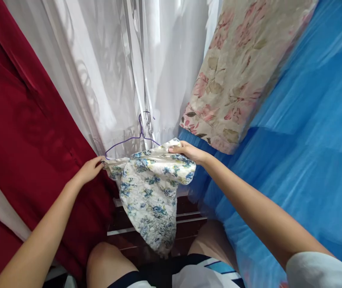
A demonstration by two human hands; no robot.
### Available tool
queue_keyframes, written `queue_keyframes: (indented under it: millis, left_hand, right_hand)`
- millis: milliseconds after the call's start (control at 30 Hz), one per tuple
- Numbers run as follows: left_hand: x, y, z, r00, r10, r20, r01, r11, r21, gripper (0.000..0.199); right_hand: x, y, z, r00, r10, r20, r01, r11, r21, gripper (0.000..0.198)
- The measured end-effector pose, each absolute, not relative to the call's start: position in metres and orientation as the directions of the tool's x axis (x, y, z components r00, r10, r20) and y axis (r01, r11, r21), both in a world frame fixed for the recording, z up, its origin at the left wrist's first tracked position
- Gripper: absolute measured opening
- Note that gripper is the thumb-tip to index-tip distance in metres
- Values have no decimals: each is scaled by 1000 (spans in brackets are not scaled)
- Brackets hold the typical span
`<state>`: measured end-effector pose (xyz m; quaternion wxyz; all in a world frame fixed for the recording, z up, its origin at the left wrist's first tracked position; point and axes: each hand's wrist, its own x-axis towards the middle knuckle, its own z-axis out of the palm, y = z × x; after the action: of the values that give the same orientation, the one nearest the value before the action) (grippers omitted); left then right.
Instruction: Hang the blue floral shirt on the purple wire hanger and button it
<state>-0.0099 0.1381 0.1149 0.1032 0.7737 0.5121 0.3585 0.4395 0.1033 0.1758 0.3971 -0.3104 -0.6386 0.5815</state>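
A white garment with blue and yellow flowers hangs in front of me, its lower part narrowing down between my knees. My left hand pinches its left upper edge, beside the end of a purple wire hanger. At the right upper edge my right hand grips the cloth, thumb on top. The hanger's hook loops up by white straps or strips. Part of the hanger's right arm is hidden behind the garment.
Dark red fabric hangs on the left and white curtain-like cloth behind. To the right are a beige floral cloth and blue tulle. My knees are below, above a dark slatted surface.
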Motion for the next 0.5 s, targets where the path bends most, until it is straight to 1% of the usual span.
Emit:
queue_keyframes:
  millis: [100,167,233,300,367,433,500]
  left_hand:
    - [8,148,149,133,827,546,756,-441,484,20]
    - [29,147,162,116,797,593,704,-487,517,22]
    - [49,140,165,121,768,629,611,-557,563,29]
    - [63,130,161,80,739,669,581,-580,571,38]
    - [69,120,154,-4,722,692,620,-541,568,45]
    - [70,111,150,-75,704,707,647,-505,571,42]
    - [72,102,151,-93,676,731,673,-498,546,32]
  right_hand:
    - [440,103,181,-499,856,138,-82,111,-990,26]
    - [442,103,180,-485,867,113,-92,78,-993,28]
    - [446,101,174,-444,885,139,-127,91,-988,32]
    - [454,96,162,-364,901,236,-150,193,-970,33]
    - [463,88,147,-253,905,342,-94,329,-940,31]
    - [472,79,136,-164,898,407,5,414,-910,33]
    - [477,73,134,-94,889,448,50,454,-890,38]
